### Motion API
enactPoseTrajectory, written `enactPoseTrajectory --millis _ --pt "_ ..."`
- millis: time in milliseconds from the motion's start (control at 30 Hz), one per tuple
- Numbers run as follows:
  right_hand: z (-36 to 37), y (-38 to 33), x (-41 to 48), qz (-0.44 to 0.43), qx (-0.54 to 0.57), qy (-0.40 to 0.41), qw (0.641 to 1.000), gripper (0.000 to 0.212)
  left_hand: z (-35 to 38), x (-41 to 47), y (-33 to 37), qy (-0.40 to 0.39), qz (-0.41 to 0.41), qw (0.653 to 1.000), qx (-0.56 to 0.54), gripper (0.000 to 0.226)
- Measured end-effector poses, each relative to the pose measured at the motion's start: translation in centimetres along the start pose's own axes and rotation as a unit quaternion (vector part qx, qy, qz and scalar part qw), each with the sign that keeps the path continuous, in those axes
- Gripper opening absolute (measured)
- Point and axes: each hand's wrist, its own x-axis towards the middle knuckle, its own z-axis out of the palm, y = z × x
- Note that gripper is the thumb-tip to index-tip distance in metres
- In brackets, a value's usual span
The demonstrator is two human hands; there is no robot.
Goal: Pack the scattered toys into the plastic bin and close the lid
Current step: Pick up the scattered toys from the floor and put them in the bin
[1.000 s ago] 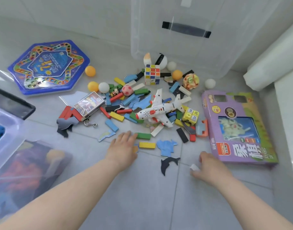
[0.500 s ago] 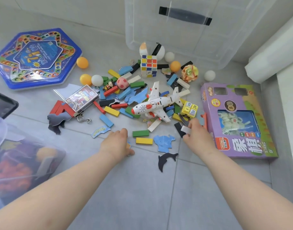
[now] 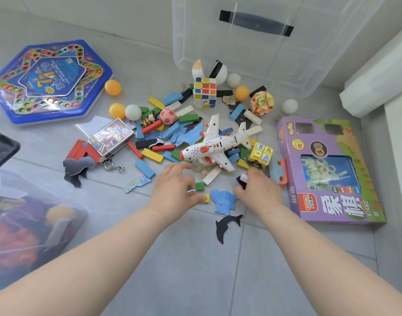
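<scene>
A heap of toys lies on the grey tiled floor in front of a clear plastic bin (image 3: 252,71): a white toy plane (image 3: 215,145), a colour cube (image 3: 205,92), several coloured blocks and several small balls. My left hand (image 3: 176,192) is at the near edge of the heap, its fingers pinching a small flat piece beside a green block (image 3: 199,186) and a yellow block (image 3: 205,198). My right hand (image 3: 257,190) is closed around a white block and a black block (image 3: 241,179), just right of a blue puzzle piece (image 3: 224,199).
A purple chess box (image 3: 327,174) lies to the right and a blue hexagonal game board (image 3: 47,80) at far left. A card box (image 3: 111,137) rests on red blocks. A second clear bin with toys (image 3: 24,224) sits at near left. A black dolphin cutout (image 3: 226,225) lies nearest me.
My right hand moved from the floor near me up to the heap's edge with a white block and closed on a black one too. My left hand shifted right toward the green and yellow blocks.
</scene>
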Motion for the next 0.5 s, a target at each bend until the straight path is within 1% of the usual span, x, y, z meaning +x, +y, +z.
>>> enactPoseTrajectory --millis 100,167,233,300,400,500 --pt "-0.6 1.1 -0.1 0.007 -0.003 0.066 0.998 0.035 1.2 1.0 0.4 -0.04 -0.002 0.999 0.017 0.032" --pt "-0.9 1.9 0.2 0.022 -0.021 0.089 0.996 0.035 2.3 0.8 0.0 -0.07 -0.003 0.997 0.036 0.032" --pt "-0.8 2.4 0.6 0.022 -0.041 0.073 0.996 0.034 2.9 0.6 -0.2 -0.095 0.008 0.993 0.073 0.034" --pt "-0.4 2.4 1.0 0.004 -0.061 0.049 0.997 0.031 3.0 0.7 -0.1 -0.108 0.015 0.988 0.105 0.036" --pt "-0.5 2.1 1.5 -0.001 -0.072 0.042 0.996 0.032 3.2 0.8 0.1 -0.104 0.017 0.984 0.143 0.037" --pt "-0.5 1.7 1.8 0.002 -0.083 0.039 0.996 0.038 3.4 0.5 0.2 -0.101 0.01 0.982 0.159 0.034"
